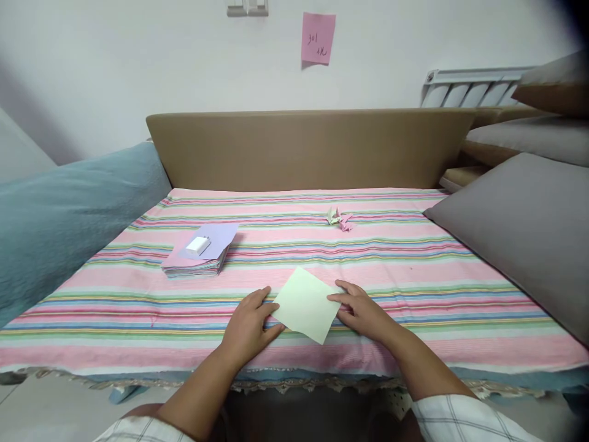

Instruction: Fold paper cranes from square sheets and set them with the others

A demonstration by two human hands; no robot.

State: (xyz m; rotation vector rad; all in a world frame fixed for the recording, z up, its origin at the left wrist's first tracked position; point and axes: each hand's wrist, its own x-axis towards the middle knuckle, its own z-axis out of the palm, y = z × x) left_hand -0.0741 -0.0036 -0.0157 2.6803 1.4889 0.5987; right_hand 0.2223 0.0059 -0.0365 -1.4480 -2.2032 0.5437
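A pale green square sheet of paper (pixel 307 304) lies like a diamond on the striped cloth (pixel 414 270) near the front edge. My left hand (pixel 249 327) presses its left corner with the fingers, and my right hand (pixel 361 310) touches its right corner with fingertips. Both hands rest flat on the cloth and neither lifts the sheet.
A stack of coloured papers (pixel 199 258) with a small white block (pixel 197 245) on top lies at the left. Two small folded paper figures (pixel 339 218) sit farther back. A blue blanket (pixel 59 215) borders the left, grey cushions (pixel 519 233) the right, a tan headboard (pixel 308 147) behind.
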